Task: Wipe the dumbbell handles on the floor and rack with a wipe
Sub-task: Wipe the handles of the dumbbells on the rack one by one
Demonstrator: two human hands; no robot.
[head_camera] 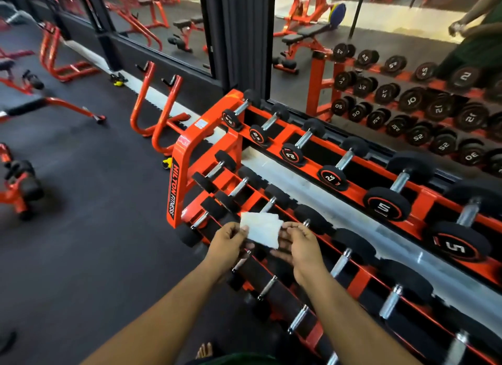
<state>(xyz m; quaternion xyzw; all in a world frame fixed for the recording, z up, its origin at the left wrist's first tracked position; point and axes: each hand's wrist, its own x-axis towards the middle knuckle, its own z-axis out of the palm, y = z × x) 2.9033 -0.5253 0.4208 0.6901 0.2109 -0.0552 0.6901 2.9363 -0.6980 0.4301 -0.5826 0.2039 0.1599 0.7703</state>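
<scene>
Both arms reach out over the near edge of the rack, and between them is the wipe (261, 229), a small white sheet held flat in the air. The left hand (227, 242) pinches its left edge with thumb and fingertips; the right hand (298, 245) holds the right edge, fingers curled under, though motion blur there makes the exact grip hard to read. No wiping yet, by the look of it: this is the set-up step, the sheet being spread or squared off before it meets any metal.

Just below the hands sit the bottom-tier dumbbells, their steel handles (267, 286) lined up and untouched. One tier up, another handle (341, 262) waits just beside the right hand.

The next move calls for gathering the sheet into one hand and wrapping it round the closest bar, then sliding along between the heads.

Further out, the orange rack (182, 169) climbs to the top row of small dumbbells (293, 147), and behind that the mirror (407, 66) doubles the lot.
</scene>
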